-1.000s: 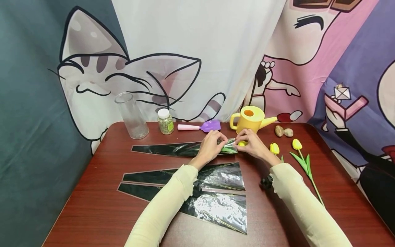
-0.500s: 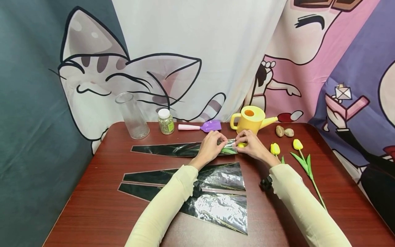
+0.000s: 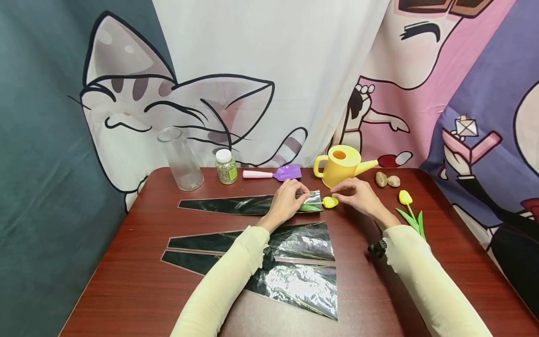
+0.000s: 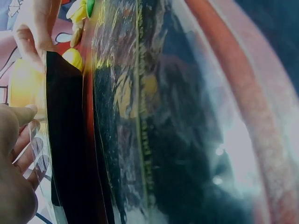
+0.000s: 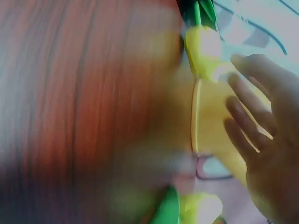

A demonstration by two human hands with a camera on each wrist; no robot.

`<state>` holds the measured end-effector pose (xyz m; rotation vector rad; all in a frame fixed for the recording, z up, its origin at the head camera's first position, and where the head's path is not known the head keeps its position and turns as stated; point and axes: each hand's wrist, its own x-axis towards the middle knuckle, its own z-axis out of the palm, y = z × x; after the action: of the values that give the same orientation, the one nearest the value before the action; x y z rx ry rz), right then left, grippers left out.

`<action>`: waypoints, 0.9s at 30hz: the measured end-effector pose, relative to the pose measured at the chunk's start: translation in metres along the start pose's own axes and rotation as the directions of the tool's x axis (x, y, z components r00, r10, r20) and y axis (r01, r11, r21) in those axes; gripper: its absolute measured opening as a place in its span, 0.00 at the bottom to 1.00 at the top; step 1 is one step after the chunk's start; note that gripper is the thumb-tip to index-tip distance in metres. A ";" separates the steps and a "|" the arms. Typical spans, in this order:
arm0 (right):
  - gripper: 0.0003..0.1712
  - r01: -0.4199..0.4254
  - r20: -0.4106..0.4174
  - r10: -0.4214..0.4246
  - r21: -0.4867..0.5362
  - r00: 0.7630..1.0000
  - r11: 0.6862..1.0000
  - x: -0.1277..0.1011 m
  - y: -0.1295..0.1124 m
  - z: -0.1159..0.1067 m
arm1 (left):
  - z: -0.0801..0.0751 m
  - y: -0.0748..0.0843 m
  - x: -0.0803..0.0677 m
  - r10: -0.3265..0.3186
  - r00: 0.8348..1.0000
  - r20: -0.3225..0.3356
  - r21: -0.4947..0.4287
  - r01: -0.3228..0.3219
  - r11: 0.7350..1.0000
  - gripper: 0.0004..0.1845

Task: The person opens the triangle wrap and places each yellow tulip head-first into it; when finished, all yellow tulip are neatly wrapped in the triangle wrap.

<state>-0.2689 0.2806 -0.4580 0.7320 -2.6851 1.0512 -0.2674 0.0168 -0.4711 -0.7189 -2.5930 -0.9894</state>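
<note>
While my left hand [image 3: 287,202] pinches the wide end of the top cellophane sleeve [image 3: 248,204] flat on the bench [image 3: 126,281], my right hand [image 3: 358,195] hangs just past the yellow tulip head [image 3: 330,202] poking out of that sleeve, fingers loose and spread, holding nothing. The tulip's green leaves sit inside the sleeve mouth, right under my left fingertips, and the sleeve's narrow tip points off to the left.

Both forearms come in from the near edge, cream sleeves on, left one crossing over the two other cellophane sleeves [image 3: 294,262] lying closer to me. My right wrist camera shows the open fingers with the yellow watering can [image 3: 340,164] right behind them, so there's not much room that way. Past the right hand there's another yellow tulip [image 3: 410,213] lying on the bench, and two small stones [image 3: 387,179] near the back edge beside the can's spout.

Back left has more going on: a purple scoop [image 3: 275,173], a little jar with a white lid [image 3: 226,166] and a tall clear glass vase [image 3: 181,159], all lined up along the far edge. The near left part of the bench is bare wood, plenty of space there.
</note>
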 end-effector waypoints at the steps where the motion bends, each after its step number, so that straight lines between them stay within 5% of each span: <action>1: 0.10 -0.033 0.021 0.033 0.007 0.999 0.999 -0.002 0.002 -0.004 | 0.000 0.000 0.000 -0.001 1.000 0.001 -0.002 0.001 1.000 0.03; 9: 0.14 -0.155 0.166 0.141 0.074 0.976 0.985 -0.015 0.010 -0.010 | -0.002 0.002 -0.001 0.002 1.000 0.001 -0.008 -0.002 1.000 0.03; 27: 0.10 -0.190 0.109 0.184 0.047 0.977 0.981 -0.016 0.008 -0.003 | -0.002 0.003 0.000 0.002 1.000 0.007 -0.002 -0.002 1.000 0.03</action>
<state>-0.2587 0.2936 -0.4656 0.5660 -2.8709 1.1677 -0.2654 0.0179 -0.4678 -0.7266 -2.5965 -0.9911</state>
